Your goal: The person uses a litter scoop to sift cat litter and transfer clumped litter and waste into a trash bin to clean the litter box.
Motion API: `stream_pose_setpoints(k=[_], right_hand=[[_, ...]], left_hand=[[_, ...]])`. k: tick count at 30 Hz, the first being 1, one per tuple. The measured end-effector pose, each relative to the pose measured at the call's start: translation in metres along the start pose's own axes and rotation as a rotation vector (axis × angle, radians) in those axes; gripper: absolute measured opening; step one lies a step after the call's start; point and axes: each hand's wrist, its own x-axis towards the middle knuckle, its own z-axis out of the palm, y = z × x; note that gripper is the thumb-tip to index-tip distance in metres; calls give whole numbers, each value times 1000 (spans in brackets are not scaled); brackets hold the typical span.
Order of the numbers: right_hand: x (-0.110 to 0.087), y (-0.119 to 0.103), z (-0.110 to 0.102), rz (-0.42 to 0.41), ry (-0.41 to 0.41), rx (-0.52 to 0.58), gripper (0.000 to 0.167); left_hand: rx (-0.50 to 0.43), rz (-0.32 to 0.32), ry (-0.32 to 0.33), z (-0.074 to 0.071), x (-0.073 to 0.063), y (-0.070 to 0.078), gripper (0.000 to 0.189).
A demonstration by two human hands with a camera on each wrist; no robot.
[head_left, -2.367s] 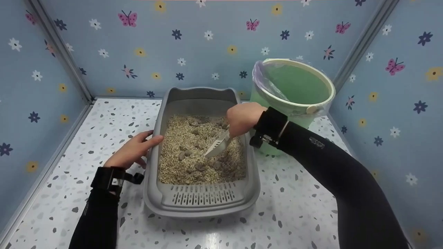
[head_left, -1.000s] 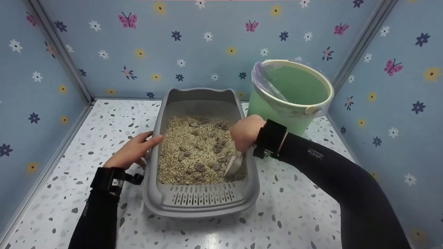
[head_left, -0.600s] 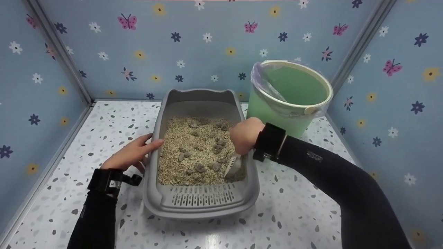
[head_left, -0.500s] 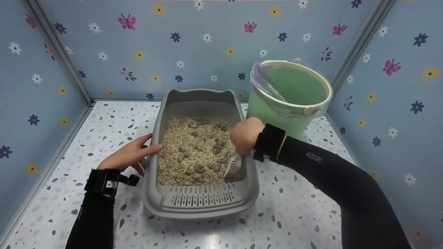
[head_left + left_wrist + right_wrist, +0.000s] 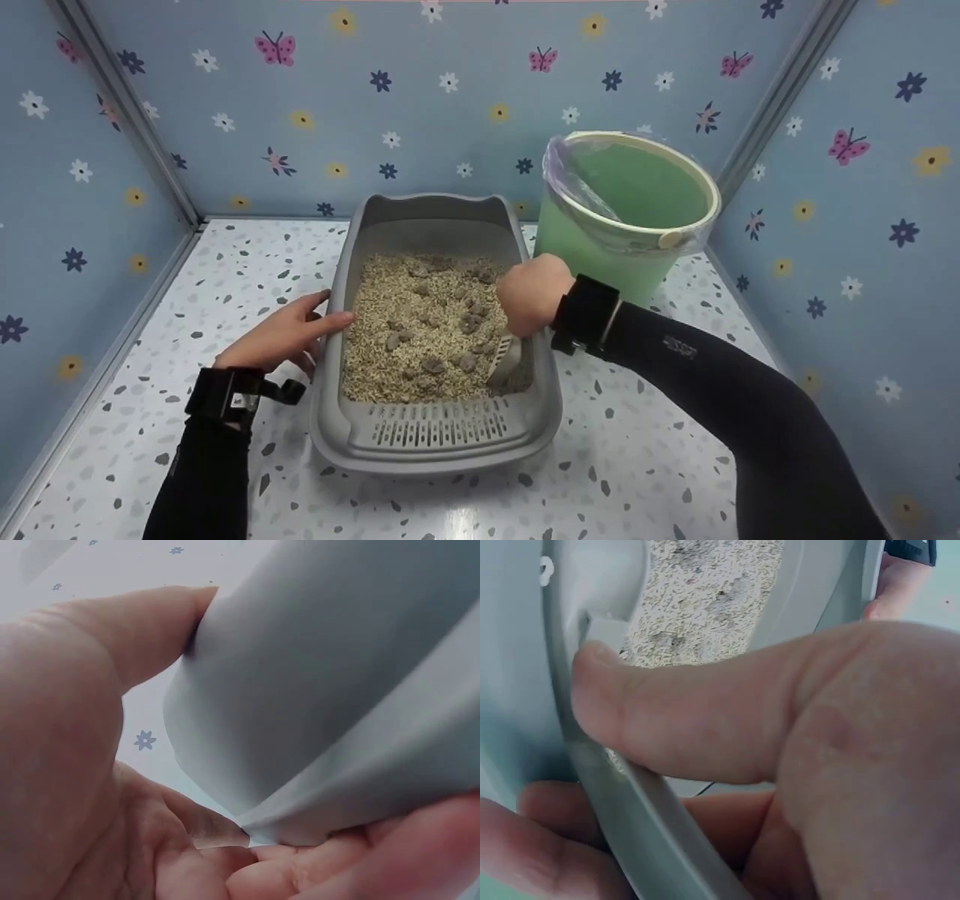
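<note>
In the head view a grey litter box [image 5: 435,453] holds beige granular litter [image 5: 379,296] with several darker clumps [image 5: 433,365] on it. My left hand [image 5: 281,334] grips the box's left rim; in the left wrist view the thumb lies against the grey wall [image 5: 300,675] and the fingers are curled under the edge. At the right inner side my right hand [image 5: 534,295] holds a pale slotted litter scoop [image 5: 505,363], tilted with its blade down in the litter near the front right corner. Most of the scoop's handle is hidden by that hand.
Behind and right of the litter box stands a green bucket [image 5: 592,244] with a cream rim and a clear liner bag [image 5: 574,184]. Blue flower-patterned walls [image 5: 450,97] enclose the speckled white surface [image 5: 637,465] on the back and both sides.
My right hand has moved from the middle of the litter toward the front right, and the scoop blade came with it, then stayed nearly still. My left hand shifted slightly on the rim.
</note>
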Motion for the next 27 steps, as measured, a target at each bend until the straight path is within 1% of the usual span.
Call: stream_pose_setpoints(k=[4, 9, 11, 15, 18, 22, 27], right_hand=[[3, 0, 2, 12, 18, -22, 36], [14, 2, 5, 43, 31, -40, 30], [18, 5, 7, 48, 25, -39, 34], [24, 11, 7, 41, 18, -32, 41], [25, 13, 6, 36, 9, -33, 40], [23, 11, 3, 29, -27, -7, 35], [22, 4, 0, -9, -98, 39, 32]], left_hand=[[-3, 4, 20, 0, 1, -1, 106], [-25, 28, 64, 3, 8, -2, 101], [-39, 41, 67, 4, 11, -2, 97], [-30, 57, 75, 4, 15, -1, 95], [-22, 57, 82, 5, 18, -1, 96], [-26, 43, 80, 6, 20, 0, 99], [-20, 43, 70, 7, 20, 2, 99]])
